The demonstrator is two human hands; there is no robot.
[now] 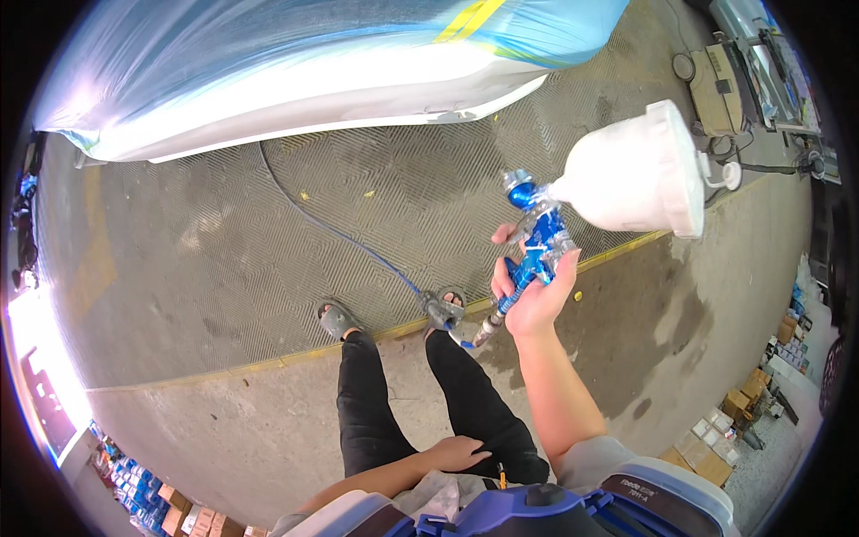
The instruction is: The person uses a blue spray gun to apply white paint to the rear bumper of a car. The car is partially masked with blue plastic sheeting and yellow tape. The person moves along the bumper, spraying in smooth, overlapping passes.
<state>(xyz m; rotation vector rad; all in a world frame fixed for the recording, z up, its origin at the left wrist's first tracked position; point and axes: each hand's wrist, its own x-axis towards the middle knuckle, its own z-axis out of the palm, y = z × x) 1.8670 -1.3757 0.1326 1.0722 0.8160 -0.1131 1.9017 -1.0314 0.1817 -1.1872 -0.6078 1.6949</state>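
Observation:
My right hand is closed around the grip of a blue and silver spray gun, raised in front of me at the right. A large white paint cup is fixed to the gun and tilts over to the right. From the foot of the grip a blue air hose runs down past my feet and away under the covered car. My left hand lies against my upper thigh, its fingers stretched out and holding nothing.
A white car body panel under blue masking film fills the far left. A yellow-edged step crosses the floor at my feet. Cardboard boxes stand at the lower right, more boxes at the lower left. Equipment stands at the far right.

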